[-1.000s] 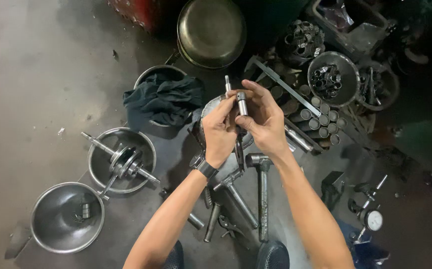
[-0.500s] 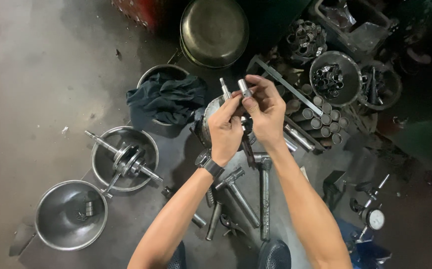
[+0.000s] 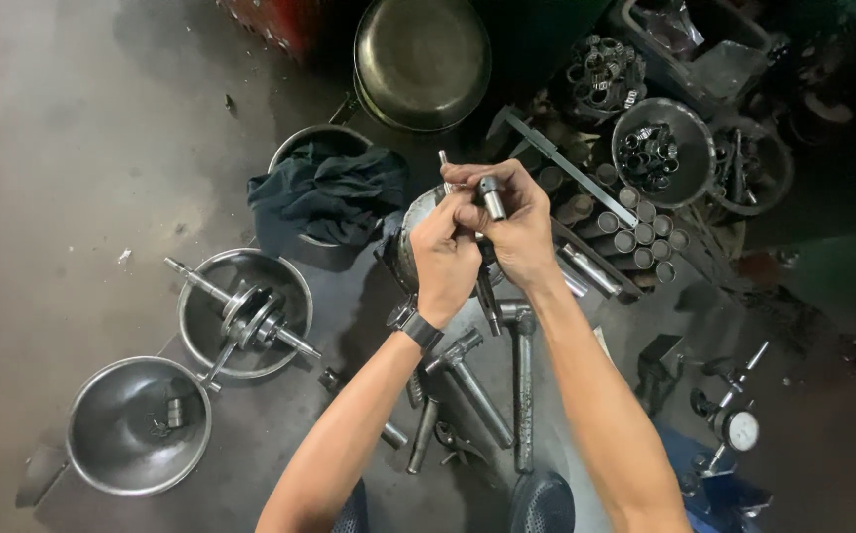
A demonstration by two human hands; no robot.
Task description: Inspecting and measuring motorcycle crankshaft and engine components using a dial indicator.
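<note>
In the head view, both hands meet above the middle of a grey workshop floor. The right hand [image 3: 517, 232] pinches a short metal cylinder [image 3: 491, 196] between thumb and fingertips, its round end pointing away from the person. The left hand [image 3: 445, 252], with a dark watch [image 3: 414, 324] on its wrist, closes its fingers on a thin metal rod [image 3: 444, 170] that sticks out on the far side of the knuckles; whether rod and cylinder are one piece cannot be told. The two hands touch each other.

Five round metal bowls can be counted. One bowl [image 3: 139, 426] sits near left with a small part inside. A second bowl [image 3: 242, 313] just beyond it holds one crankshaft [image 3: 240, 317] lying across it. A third [image 3: 321, 148] is mostly covered by one dark rag [image 3: 329, 192]. A fourth, large pan [image 3: 422, 61], stands far, and a fifth bowl [image 3: 663, 150], far right, is filled with small rings.

Below the hands one hammer [image 3: 520, 380] lies with its handle pointing near, beside a few loose steel tools. A cluster of short steel pins [image 3: 633, 235] lies to the right of the hands, next to a long caliper [image 3: 558, 158]. One dial gauge [image 3: 739, 428] stands on its holder near right.
</note>
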